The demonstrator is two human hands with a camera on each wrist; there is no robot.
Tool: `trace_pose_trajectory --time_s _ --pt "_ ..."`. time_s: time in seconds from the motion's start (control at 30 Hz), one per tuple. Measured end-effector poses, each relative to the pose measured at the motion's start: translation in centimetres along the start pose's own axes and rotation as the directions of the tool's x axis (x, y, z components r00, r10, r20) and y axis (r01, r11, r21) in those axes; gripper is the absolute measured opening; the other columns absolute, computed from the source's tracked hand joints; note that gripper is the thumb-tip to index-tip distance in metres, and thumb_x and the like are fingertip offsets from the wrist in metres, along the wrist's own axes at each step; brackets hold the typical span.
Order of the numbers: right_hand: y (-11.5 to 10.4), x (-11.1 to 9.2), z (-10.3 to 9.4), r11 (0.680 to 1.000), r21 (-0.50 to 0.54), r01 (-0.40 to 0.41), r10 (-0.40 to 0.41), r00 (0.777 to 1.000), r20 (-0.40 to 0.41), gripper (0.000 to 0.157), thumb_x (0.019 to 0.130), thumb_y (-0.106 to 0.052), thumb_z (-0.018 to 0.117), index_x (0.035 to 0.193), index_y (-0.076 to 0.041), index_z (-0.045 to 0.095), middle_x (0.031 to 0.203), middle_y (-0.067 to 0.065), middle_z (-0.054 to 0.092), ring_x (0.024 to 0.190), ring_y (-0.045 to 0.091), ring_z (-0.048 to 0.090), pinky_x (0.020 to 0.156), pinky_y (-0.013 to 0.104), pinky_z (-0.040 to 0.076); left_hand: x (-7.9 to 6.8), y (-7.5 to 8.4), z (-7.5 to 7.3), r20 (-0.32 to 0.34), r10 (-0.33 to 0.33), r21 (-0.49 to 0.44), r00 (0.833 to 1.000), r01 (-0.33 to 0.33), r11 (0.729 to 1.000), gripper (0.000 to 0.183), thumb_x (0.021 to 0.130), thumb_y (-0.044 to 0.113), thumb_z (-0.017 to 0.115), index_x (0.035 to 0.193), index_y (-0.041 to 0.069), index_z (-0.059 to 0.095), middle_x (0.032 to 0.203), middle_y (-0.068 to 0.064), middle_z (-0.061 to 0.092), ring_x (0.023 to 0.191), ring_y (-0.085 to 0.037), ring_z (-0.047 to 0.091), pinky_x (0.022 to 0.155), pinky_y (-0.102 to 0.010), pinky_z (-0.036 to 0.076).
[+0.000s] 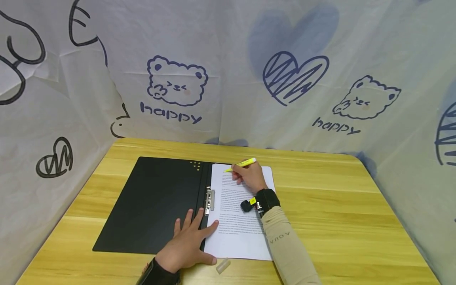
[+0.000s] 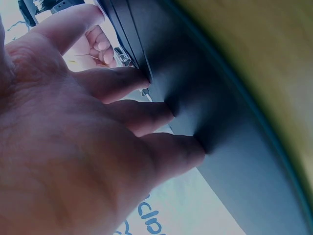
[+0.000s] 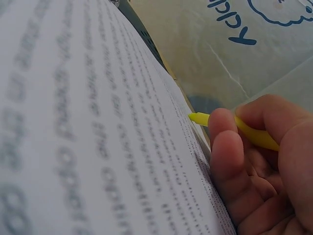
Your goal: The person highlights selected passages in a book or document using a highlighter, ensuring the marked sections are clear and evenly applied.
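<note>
A yellow highlighter (image 1: 246,162) is pinched in my right hand (image 1: 252,177), its tip at the top lines of the printed sheet (image 1: 235,245). In the right wrist view the highlighter's tip (image 3: 197,117) meets the page beside the rows of text. My left hand (image 1: 189,241) lies spread out, some fingers on the open black folder (image 1: 149,198) and one on the sheet's left edge. The left wrist view shows the fingertips (image 2: 193,147) pressing on the folder's dark cover. Below the sheet lies a clear cap (image 1: 223,266), near the left thumb.
The folder's metal clip (image 1: 209,200) stands along the sheet's left side. Under everything is a yellow wooden table (image 1: 331,206). A white cloth (image 1: 235,79) with drawn bears and hearts hangs behind and at the sides.
</note>
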State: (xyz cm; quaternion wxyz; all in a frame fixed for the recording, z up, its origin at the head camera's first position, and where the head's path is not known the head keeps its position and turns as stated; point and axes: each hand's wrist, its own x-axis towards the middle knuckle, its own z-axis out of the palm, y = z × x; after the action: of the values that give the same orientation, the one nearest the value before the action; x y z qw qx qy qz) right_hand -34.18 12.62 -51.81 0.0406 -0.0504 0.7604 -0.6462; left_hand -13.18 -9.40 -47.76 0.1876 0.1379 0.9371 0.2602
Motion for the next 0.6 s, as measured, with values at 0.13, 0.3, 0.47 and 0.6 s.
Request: trace_pose_trajectory --time_s 0.13,0.3,0.47,0.6 --pt "-0.02 -0.06 0.0 1.0 -0.027 0.013 -0.014 1.0 -0.009 0.018 0.096 -0.019 0.076 0.09 -0.003 0.074 0.074 0.014 0.072 0.049 0.013 0.06 0.045 0.025 0.051 0.01 -0.02 0.06 0.0 -0.001 0.002 1.0 0.001 1.0 0.094 0.074 0.049 0.091 0.155 0.024 0.051 0.17 -0.024 0.016 0.155 -0.052 0.001 0.114 -0.078 0.001" --pt "-0.08 -0.05 0.0 0.997 -0.082 0.015 -0.017 1.0 -0.024 0.021 0.096 -0.023 0.076 0.087 -0.004 0.074 0.071 0.011 0.071 0.047 0.012 0.057 0.043 0.025 0.048 0.05 -0.08 0.1 -0.004 0.0 0.003 1.0 0.0 1.0 0.095 0.073 0.05 0.091 0.155 0.024 0.051 0.17 -0.024 0.016 0.155 -0.052 0.0 0.114 -0.078 0.001" --pt "-0.08 -0.07 -0.08 0.991 -0.129 0.023 -0.028 0.999 -0.037 0.023 0.096 -0.026 0.075 0.084 -0.005 0.075 0.069 0.01 0.071 0.045 0.012 0.054 0.042 0.024 0.044 0.0 -0.13 0.1 -0.005 0.008 0.0 1.0 -0.008 1.0 0.094 0.074 0.049 0.09 0.156 0.024 0.051 0.17 -0.024 0.015 0.155 -0.052 0.0 0.114 -0.078 0.001" --pt "-0.1 -0.08 -0.15 0.987 -0.157 0.027 -0.035 0.998 -0.046 0.024 0.096 -0.027 0.075 0.082 -0.007 0.075 0.067 0.009 0.07 0.043 0.012 0.052 0.042 0.024 0.042 -0.02 -0.15 0.06 -0.004 0.01 -0.006 1.0 -0.01 1.0 0.094 0.074 0.049 0.09 0.156 0.024 0.051 0.17 -0.024 0.015 0.155 -0.052 0.0 0.114 -0.078 0.001"
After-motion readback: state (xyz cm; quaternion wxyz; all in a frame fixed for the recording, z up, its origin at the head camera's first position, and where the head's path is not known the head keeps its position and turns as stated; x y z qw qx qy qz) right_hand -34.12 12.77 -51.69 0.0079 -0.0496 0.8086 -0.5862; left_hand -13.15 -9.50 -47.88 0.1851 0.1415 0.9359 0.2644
